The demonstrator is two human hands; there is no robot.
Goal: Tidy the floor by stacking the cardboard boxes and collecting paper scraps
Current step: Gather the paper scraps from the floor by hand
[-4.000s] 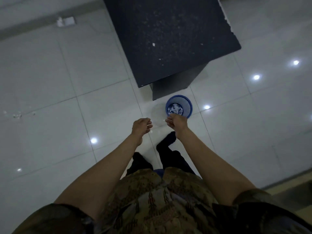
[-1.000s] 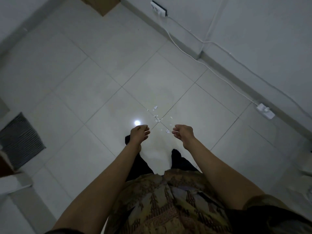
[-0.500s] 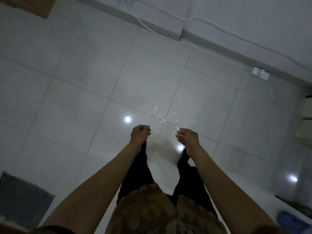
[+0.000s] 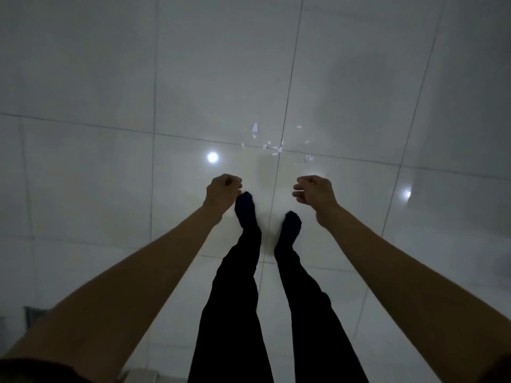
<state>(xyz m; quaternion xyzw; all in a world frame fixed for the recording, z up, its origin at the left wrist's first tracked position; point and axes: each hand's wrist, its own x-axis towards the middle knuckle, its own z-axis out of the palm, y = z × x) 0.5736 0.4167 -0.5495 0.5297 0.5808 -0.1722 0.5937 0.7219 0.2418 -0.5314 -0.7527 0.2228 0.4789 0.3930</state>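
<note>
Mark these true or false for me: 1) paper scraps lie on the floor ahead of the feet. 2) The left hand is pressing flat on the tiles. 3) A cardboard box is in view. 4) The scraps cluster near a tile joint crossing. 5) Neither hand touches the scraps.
1) True: the paper scraps lie on the floor beyond the feet.
2) False: the left hand is held in the air, fingers curled.
3) False: no box shows, only tiles.
4) True: they sit around the joint crossing.
5) True: the left hand and right hand are both short of them.
</note>
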